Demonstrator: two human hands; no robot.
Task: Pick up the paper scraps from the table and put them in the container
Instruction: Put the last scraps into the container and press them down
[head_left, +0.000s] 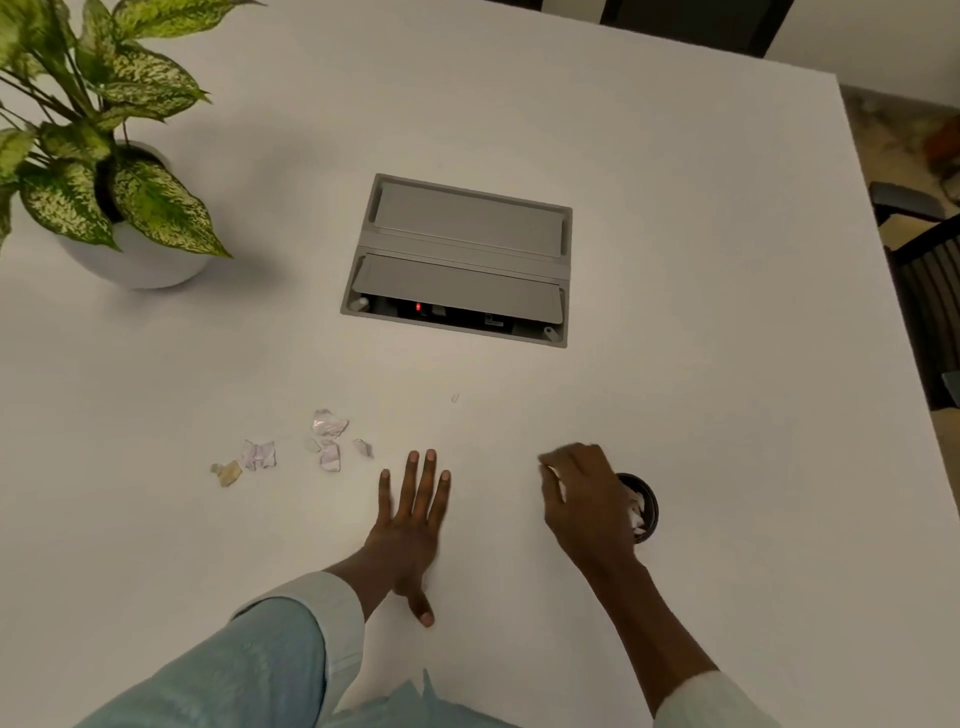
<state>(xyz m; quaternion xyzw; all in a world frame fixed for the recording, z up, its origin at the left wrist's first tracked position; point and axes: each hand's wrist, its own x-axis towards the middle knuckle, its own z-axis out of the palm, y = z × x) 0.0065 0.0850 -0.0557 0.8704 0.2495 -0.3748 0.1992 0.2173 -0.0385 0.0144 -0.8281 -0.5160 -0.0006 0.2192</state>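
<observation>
Scraps sit in the black container; paper scraps remain on the worktop; left hand flat, right hand unclear.

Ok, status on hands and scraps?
Left hand flat on table, open. Right hand over container, grip unclear. Several paper scraps on table, left of left hand. Path clear.

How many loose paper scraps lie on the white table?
6, left of the left hand: tan scrap farthest left, lilac scrap beside it, largest scrap farthest back, tiny scrap below it, pale scrap nearest, grey scrap rightmost. The right hand may hide others by the black container.
</observation>
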